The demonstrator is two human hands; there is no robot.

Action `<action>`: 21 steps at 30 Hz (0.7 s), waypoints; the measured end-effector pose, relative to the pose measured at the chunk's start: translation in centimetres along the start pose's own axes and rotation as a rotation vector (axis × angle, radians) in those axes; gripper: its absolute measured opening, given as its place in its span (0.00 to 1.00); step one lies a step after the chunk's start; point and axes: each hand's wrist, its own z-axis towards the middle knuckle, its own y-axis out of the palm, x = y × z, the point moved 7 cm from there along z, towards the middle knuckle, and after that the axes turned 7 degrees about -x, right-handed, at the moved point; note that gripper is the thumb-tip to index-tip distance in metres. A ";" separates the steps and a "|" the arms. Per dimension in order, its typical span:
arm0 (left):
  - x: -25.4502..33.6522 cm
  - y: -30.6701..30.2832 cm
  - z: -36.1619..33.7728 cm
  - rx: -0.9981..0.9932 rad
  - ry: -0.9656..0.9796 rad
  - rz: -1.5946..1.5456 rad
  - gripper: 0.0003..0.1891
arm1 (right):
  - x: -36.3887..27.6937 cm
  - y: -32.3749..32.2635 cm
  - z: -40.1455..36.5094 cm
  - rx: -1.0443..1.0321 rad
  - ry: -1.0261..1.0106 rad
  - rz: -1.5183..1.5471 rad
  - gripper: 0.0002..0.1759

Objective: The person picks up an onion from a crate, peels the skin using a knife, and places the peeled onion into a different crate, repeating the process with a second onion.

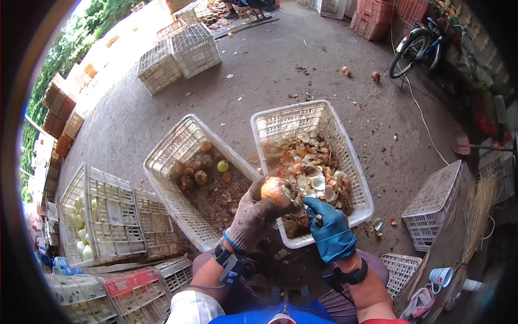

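Observation:
My left hand [254, 211], in a dirty knitted glove, holds a brown-skinned onion [274, 190] between the two crates. Close to its right is my right hand [329, 224] in a blue rubber glove, closed round a small tool [319, 220] whose shape is mostly hidden. Beneath and beyond the hands stands a white crate [365, 189] with onion skins [313, 173] and cut pieces. The crate to the left [156, 162] contains several unpeeled onions [200, 177] and one pale green peeled onion [223, 166].
Stacked crates [116, 216] with peeled onions stand at left. More crates [194, 51] are at the back left. A bicycle [418, 46] leans at the back right, above a cable on the ground. At right are a crate [434, 202], a broom [480, 216] and a cup [441, 277].

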 end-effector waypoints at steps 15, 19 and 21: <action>-0.4 -1.1 -0.6 0.059 0.007 0.263 0.32 | 0.6 -0.6 0.5 0.082 -0.078 -0.363 0.29; -0.4 -0.5 -0.9 0.036 0.024 0.217 0.34 | 0.7 -0.6 0.9 0.047 -0.098 -0.387 0.29; -1.0 0.2 -1.5 -0.021 -0.070 0.010 0.35 | 0.5 -0.5 0.9 0.025 -0.105 -0.431 0.30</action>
